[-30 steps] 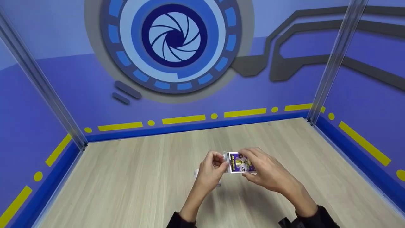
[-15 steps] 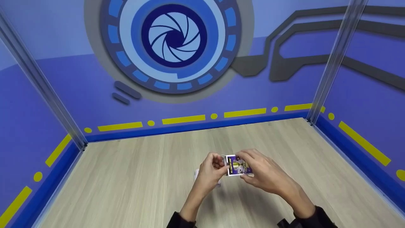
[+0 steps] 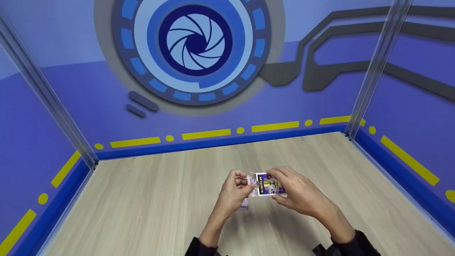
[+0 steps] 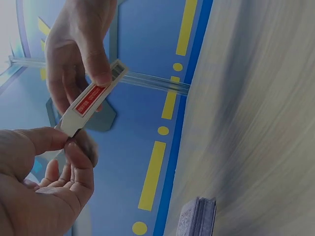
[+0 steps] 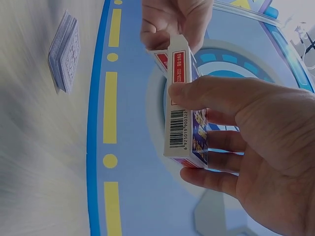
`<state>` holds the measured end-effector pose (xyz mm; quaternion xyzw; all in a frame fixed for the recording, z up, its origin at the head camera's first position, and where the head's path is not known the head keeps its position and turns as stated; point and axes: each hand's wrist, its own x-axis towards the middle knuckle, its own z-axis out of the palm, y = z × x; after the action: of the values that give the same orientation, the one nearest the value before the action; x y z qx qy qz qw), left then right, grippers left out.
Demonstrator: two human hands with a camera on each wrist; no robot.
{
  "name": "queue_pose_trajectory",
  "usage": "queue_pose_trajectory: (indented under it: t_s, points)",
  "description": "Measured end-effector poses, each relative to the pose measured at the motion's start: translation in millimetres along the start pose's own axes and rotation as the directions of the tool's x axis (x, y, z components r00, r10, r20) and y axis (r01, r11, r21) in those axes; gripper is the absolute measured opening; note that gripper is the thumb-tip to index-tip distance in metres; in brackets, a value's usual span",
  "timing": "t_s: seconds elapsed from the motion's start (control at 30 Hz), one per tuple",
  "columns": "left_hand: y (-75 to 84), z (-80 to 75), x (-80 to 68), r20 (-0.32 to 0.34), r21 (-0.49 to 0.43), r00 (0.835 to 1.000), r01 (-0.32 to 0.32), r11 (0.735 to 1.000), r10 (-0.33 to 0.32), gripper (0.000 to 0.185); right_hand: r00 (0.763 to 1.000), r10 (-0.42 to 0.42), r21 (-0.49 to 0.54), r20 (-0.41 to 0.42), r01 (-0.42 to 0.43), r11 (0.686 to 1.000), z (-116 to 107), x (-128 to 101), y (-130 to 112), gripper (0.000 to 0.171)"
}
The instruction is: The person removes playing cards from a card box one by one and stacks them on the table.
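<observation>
I see a card box [image 3: 269, 184] with a purple face carrying a gold and white print, white edges, red labels and a black barcode on its side [image 5: 178, 129]. The stacked cards [image 5: 65, 51] show pale blue-grey patterned backs. The table [image 3: 149, 199] is light wood grain. The walls [image 3: 408, 106] are violet-blue with yellow dashes and dots.

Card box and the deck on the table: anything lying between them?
Nothing. In the right wrist view the card box, gripped by the right hand and pinched at its flap by the left hand, is apart from the deck; only bare tabletop between.
</observation>
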<state>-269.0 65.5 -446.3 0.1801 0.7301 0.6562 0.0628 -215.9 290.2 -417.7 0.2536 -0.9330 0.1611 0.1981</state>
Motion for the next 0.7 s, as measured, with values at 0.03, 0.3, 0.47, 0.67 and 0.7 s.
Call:
queue_pose_trajectory:
  t_s: [0.03, 0.3, 0.47, 0.67, 0.7]
  points:
    - [1.0, -1.8, 0.0, -0.001, 0.007, 1.0, -0.004, 1.0, 0.004, 0.031, 1.0, 0.006, 0.0, 0.0, -0.006, 1.0, 0, 0, 1, 0.067]
    - [6.8, -15.5, -1.5, 0.03, 0.283, 0.978, -0.206, 0.937, 0.206, 0.028, 0.998, 0.064, 0.016, 0.016, -0.065, 0.998, -3, 0, 3, 0.068]
    - [8.3, -19.2, -3.4, 0.12, 0.525, 0.932, -0.351, 0.775, 0.341, 0.025, 0.998, 0.065, 0.022, 0.018, -0.065, 0.998, -4, 0, 3, 0.067]
    - [8.2, -24.4, -3.2, 0.231, 0.585, 0.906, -0.421, 0.693, 0.356, 0.017, 0.998, 0.063, 0.019, 0.021, -0.063, 0.998, -3, 0, 3, 0.066]
    - [8.0, -25.0, -3.0, 0.243, 0.589, 0.905, -0.424, 0.688, 0.35, 0.017, 0.998, 0.062, 0.016, 0.021, -0.062, 0.998, -3, 0, 3, 0.066]
